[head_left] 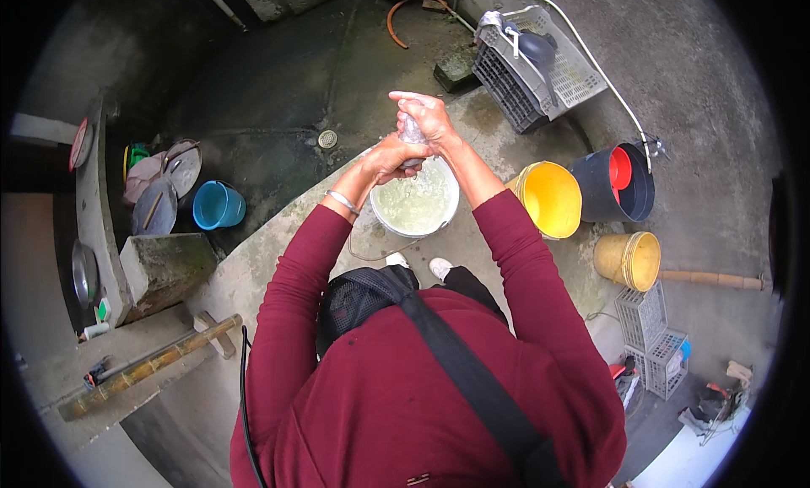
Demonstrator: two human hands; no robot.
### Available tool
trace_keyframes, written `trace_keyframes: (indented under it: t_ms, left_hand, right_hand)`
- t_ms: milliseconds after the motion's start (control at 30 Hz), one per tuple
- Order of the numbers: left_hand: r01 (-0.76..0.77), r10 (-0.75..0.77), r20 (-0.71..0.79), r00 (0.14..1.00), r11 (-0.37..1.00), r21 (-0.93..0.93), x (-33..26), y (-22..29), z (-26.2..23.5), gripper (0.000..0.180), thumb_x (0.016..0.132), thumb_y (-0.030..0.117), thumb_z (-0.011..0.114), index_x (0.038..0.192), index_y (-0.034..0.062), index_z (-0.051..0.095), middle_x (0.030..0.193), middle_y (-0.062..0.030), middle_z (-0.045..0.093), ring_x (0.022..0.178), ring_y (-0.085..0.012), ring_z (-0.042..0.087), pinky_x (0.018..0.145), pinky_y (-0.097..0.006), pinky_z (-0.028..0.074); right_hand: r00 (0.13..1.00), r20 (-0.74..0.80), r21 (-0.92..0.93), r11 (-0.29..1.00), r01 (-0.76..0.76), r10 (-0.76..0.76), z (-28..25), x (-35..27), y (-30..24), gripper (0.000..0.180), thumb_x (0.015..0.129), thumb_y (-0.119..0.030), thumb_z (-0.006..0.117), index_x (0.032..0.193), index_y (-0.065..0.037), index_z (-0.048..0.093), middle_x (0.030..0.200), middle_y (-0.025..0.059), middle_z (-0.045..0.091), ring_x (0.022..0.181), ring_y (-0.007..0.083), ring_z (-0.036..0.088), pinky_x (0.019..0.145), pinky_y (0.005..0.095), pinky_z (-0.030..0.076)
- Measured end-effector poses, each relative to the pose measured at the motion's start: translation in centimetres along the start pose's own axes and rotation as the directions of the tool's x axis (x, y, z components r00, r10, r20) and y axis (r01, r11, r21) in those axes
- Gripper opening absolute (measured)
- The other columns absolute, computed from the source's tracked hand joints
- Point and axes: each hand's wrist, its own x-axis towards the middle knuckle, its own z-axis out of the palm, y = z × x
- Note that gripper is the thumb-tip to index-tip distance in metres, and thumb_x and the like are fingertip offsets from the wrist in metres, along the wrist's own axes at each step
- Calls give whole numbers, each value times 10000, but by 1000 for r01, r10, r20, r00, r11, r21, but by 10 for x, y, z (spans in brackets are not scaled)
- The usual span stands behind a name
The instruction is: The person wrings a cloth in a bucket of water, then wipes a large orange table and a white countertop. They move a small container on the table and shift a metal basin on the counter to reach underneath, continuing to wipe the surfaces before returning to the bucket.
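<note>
In the head view, I see both hands brought together over the far rim of a white bucket, gripped around a pale, wet-looking bundle. The right hand closes on its upper end; the left hand wraps it lower down, almost against the right. I can't tell what the bundle is made of; it might be cloth. Cloudy liquid lies in the bucket, which stands on the concrete floor just past the white shoes. A yellow bucket stands to the right.

My guess is that the step in hand is squeezing or wringing. If so, the next move calls for a firm grip at both ends and an opposing twist, staying above the bucket so drips land inside.
</note>
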Motion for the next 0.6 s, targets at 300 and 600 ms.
trace_keyframes:
  t_ms: [300, 600]
  left_hand:
    - [152, 439, -621, 649, 725, 672, 2, -29, 33, 564, 609, 371, 772, 948, -47, 603, 942, -277, 633, 941, -395, 615, 796, -452, 497]
    - [415, 747, -559, 361, 408, 813, -19, -64, 52, 202, 819, 162, 542, 956, 29, 474, 797, -217, 625, 697, -371, 652, 576, -459, 519]
  right_hand:
    - [974, -164, -20, 987, 157, -158, 4, -2, 29, 251, 813, 13, 501, 1027, 51, 626, 629, 62, 559, 488, 131, 520, 463, 269, 466]
    - [917, -396, 63, 995, 75, -44, 16, -16, 63, 195, 827, -27, 534, 995, 28, 617, 661, 54, 549, 564, 148, 526, 533, 272, 471]
